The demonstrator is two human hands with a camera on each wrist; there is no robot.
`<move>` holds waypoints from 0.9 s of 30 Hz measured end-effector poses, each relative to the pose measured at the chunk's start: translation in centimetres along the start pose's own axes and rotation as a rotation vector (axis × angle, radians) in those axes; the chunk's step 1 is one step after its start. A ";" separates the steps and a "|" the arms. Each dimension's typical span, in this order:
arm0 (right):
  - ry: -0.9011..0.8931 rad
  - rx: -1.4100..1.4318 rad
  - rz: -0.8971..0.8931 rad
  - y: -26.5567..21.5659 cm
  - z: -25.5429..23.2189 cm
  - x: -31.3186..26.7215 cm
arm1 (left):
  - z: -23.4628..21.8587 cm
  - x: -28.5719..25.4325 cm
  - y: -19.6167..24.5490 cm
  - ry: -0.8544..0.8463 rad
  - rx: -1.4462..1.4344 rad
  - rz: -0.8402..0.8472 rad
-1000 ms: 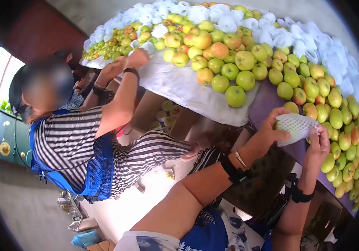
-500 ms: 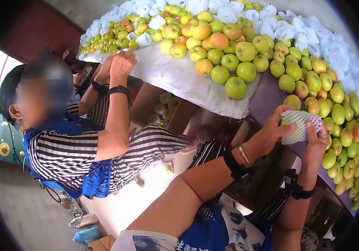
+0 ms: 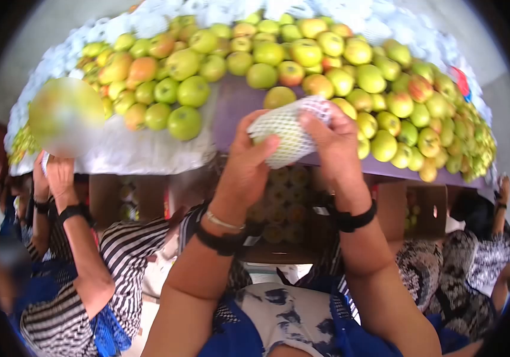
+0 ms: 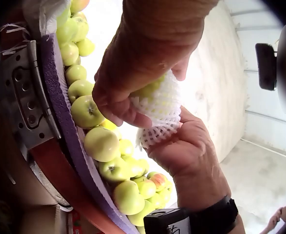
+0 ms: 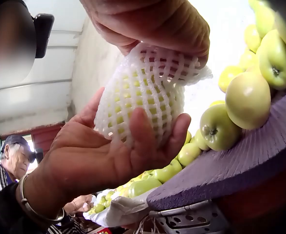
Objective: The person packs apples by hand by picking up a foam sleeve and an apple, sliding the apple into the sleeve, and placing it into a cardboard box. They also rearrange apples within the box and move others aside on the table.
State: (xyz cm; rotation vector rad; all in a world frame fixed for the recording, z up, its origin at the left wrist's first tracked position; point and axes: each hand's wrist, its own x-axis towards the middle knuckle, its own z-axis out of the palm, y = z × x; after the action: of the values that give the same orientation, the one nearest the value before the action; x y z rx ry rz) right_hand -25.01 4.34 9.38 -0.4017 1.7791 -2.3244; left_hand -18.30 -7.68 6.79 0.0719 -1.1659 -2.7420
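Note:
Between my two hands is a green apple (image 5: 138,100), wrapped in a white foam net sleeve (image 3: 282,134). My left hand (image 3: 246,157) grips the apple through the netting, thumb on the near side and fingers around the far side. At the sleeve's other end, my right hand (image 3: 341,143) pinches the foam between thumb and fingers. In the left wrist view some bare apple skin shows by the left fingers, and the loose netting (image 4: 155,136) narrows toward the right palm. The wrapped apple is held up in front of the apple pile.
Heaped green and reddish apples (image 3: 380,77) cover the purple padded table edge (image 3: 231,107) and a white cloth (image 3: 142,149). White foam sleeves (image 3: 362,15) lie behind them. Open cardboard boxes (image 3: 427,208) stand below. A person in stripes (image 3: 82,285) works at the left.
The head view has swung right, so the neighbouring person sits farther left and more of the right side shows. Both hands stay on the wrapped apple, the right hand still at the sleeve's end.

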 end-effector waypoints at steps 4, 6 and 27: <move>-0.061 0.061 0.007 -0.8 0.2 -0.1 | 0.3 0.0 0.4 -0.025 -0.139 -0.050; -0.052 0.070 0.003 -0.3 0.1 0.0 | 0.3 0.1 0.0 0.000 -0.028 -0.033; -0.053 -0.869 -0.771 -0.8 0.9 -0.2 | 1.3 -0.3 -0.4 0.172 0.139 0.151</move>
State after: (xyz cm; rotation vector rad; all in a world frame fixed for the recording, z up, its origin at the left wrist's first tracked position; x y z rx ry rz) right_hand -24.50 3.76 10.33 -1.4635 2.8983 -1.6504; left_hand -18.15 -6.43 7.36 0.2215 -1.2572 -2.4676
